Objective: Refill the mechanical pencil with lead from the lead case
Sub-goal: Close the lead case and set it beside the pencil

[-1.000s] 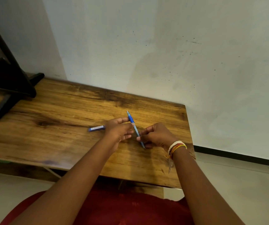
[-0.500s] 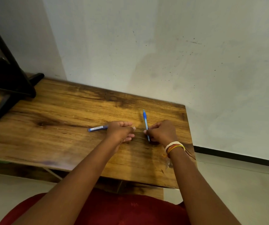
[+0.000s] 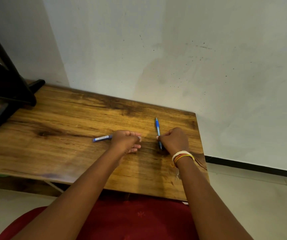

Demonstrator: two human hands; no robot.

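The blue mechanical pencil [image 3: 157, 129] lies almost straight away from me, tip toward the wall, low over the wooden table [image 3: 61, 135]. My right hand [image 3: 174, 141] is shut on its rear half, which the fingers hide. My left hand [image 3: 125, 141] rests on the table to the left of the pencil, apart from it, with its fingers curled in. A small pale glint shows at the fingertips, and I cannot tell what it is. The blue lead case [image 3: 102, 138] lies flat just left of that hand, its right end hidden behind the knuckles.
A black stand [image 3: 9, 101] occupies the table's far left corner. A grey wall [image 3: 174, 58] runs behind the table. The table's right edge [image 3: 200, 144] is close to my right hand, with pale floor [image 3: 260, 196] beyond. My red clothing [image 3: 130, 219] is below the near edge.
My left hand let go of the pencil and drew back to the left. My right hand carried the pencil rightward and swung it from slanted to pointing away. The lead case stayed put.
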